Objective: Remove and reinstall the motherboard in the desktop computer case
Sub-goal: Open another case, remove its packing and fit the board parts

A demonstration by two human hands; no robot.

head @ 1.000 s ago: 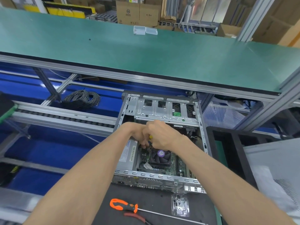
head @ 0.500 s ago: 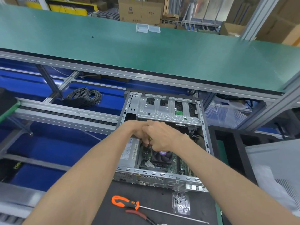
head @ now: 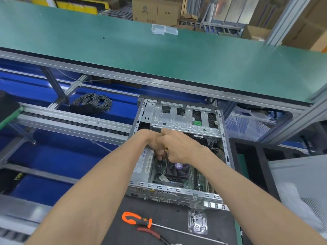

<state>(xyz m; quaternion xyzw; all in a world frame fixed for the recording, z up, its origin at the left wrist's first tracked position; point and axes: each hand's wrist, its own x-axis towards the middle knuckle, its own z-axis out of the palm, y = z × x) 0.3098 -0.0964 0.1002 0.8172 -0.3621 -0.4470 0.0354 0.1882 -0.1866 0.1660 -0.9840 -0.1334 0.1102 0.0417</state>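
Note:
The open desktop case [head: 177,193] lies on a black mat, with the green motherboard [head: 200,180] and its black CPU fan [head: 178,169] inside. My left hand [head: 153,143] and my right hand [head: 179,147] are pressed together just above the fan's far-left corner, beside the silver power supply [head: 143,167]. The fingers of both hands curl around a small yellow and black piece [head: 166,149], which they mostly hide. My left fingertips reach down to the board.
A metal drive cage [head: 184,119] spans the far end of the case. An orange-handled screwdriver [head: 136,220], red pliers [head: 150,231] and a clear parts bag [head: 197,221] lie on the mat near me. A black tray [head: 247,156] stands right; a green shelf [head: 159,55] overhangs.
Both hands stay clasped at the same spot over the board, shifting only slightly. The view has drifted a little.

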